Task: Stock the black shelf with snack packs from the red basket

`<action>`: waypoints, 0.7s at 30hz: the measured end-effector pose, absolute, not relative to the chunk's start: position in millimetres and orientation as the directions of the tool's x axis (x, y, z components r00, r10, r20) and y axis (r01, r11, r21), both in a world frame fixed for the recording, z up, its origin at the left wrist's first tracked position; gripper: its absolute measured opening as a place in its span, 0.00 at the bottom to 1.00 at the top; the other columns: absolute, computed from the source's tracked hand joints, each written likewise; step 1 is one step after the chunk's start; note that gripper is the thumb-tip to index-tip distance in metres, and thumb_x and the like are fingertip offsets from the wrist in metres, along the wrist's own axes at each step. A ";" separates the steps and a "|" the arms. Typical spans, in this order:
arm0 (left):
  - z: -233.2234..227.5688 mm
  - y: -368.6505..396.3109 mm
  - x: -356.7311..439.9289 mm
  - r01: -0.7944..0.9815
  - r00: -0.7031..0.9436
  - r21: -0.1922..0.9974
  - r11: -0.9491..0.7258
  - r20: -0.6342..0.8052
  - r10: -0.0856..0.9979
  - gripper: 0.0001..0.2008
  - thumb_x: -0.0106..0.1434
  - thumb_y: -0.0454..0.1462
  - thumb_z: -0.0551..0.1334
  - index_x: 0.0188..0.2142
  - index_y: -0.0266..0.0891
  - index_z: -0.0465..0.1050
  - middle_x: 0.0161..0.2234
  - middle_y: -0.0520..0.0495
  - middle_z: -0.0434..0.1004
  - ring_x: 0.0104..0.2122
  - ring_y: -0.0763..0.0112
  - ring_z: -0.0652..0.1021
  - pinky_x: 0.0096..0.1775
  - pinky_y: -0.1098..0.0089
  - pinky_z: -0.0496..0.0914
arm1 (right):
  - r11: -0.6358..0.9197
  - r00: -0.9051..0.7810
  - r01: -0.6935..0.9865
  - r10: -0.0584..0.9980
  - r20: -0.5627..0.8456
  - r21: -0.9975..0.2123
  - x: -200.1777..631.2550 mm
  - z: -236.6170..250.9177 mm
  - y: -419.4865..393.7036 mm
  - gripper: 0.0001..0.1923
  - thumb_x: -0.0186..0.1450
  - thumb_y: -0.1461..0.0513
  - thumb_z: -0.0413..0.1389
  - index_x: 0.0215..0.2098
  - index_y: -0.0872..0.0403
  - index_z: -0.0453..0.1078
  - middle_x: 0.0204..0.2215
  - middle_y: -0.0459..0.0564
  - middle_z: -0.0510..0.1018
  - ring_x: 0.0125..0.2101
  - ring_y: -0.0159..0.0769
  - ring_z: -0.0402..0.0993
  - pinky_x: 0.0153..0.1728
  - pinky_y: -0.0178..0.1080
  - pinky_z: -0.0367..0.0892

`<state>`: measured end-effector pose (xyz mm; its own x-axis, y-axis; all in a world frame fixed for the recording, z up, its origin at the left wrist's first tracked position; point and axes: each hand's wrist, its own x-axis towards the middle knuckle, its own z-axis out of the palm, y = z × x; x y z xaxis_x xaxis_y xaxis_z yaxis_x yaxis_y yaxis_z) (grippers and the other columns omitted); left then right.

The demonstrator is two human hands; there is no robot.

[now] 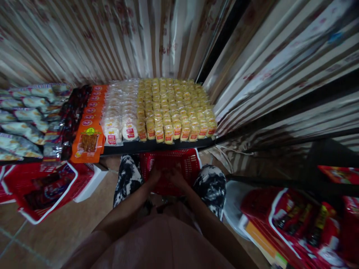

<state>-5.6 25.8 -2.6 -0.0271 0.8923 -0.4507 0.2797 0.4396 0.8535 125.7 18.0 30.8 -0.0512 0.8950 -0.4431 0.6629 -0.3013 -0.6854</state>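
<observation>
L hand (155, 175) & R hand (175, 176): together at near rim of red plastic mesh basket (170, 164), btwn knees; grip too dark to tell. Above: shelf (157, 146) w/ rows of yellow wrapped cakes (175, 106), round white cakes (120, 112), orange flat packs (89, 129).

A person's left hand (155, 175) and right hand (176, 176) meet side by side at the near rim of a basket (188, 161) set between the knees, just below a shelf (157, 146) at 12 o'clock. On the shelf, small cake packets (175, 108) fill the right part, round bun packs (120, 112) lie left of them, and snack bags (24, 116) sit farthest left. A second basket (47, 186) rests on the floor at 9 o'clock, with packaged goods (303, 220) at 4 o'clock.
</observation>
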 end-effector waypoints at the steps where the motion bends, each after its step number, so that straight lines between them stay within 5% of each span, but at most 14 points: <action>1: 3.0 26.3 -7.3 0.257 -0.024 0.863 0.436 -0.445 0.895 0.13 0.56 0.32 0.56 0.41 0.39 0.73 0.38 0.44 0.78 0.39 0.67 0.77 0.41 0.66 0.71 | -0.295 -0.063 0.665 0.893 -0.445 -0.687 128.6 36.8 18.0 0.09 0.61 0.60 0.55 0.40 0.55 0.69 0.36 0.51 0.76 0.35 0.36 0.73 0.37 0.39 0.68; 7: 35.8 26.5 -20.8 -0.067 0.102 0.824 0.563 -0.556 0.825 0.08 0.51 0.32 0.58 0.31 0.37 0.74 0.33 0.48 0.77 0.34 0.69 0.76 0.37 0.71 0.69 | -0.257 -0.136 0.644 0.889 -0.438 -0.721 144.3 67.6 28.3 0.16 0.55 0.64 0.56 0.43 0.55 0.67 0.38 0.52 0.77 0.39 0.39 0.74 0.41 0.39 0.66; 11: 53.5 20.7 -25.9 -0.143 0.092 0.797 0.586 -0.579 0.810 0.07 0.52 0.35 0.58 0.31 0.37 0.74 0.28 0.48 0.76 0.28 0.71 0.75 0.32 0.71 0.69 | -0.279 -0.092 0.462 0.929 -0.359 -0.842 146.5 78.4 32.8 0.15 0.55 0.62 0.53 0.41 0.54 0.67 0.34 0.48 0.78 0.36 0.36 0.75 0.39 0.38 0.69; 17: 77.5 8.5 -21.1 -0.385 0.004 0.784 0.486 -0.525 0.851 0.10 0.50 0.39 0.63 0.33 0.37 0.73 0.32 0.47 0.78 0.30 0.69 0.77 0.34 0.70 0.70 | -0.231 0.022 0.172 0.973 -0.231 -0.958 128.3 90.9 28.8 0.21 0.52 0.55 0.57 0.42 0.54 0.66 0.35 0.49 0.78 0.37 0.38 0.76 0.42 0.42 0.70; 21: 86.5 7.9 -19.9 -0.393 -0.036 0.826 0.404 -0.452 0.891 0.12 0.49 0.42 0.64 0.32 0.37 0.73 0.30 0.48 0.78 0.30 0.69 0.77 0.35 0.69 0.71 | -0.143 0.071 0.206 0.989 -0.131 -0.968 115.9 106.4 28.0 0.17 0.54 0.56 0.56 0.40 0.52 0.67 0.35 0.49 0.78 0.36 0.38 0.76 0.40 0.42 0.71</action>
<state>-19.9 7.9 86.5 -0.0360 0.8912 -0.4522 -0.3926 0.4035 0.8264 115.9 28.0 106.4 0.0712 0.9888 -0.1314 0.2056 -0.1435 -0.9681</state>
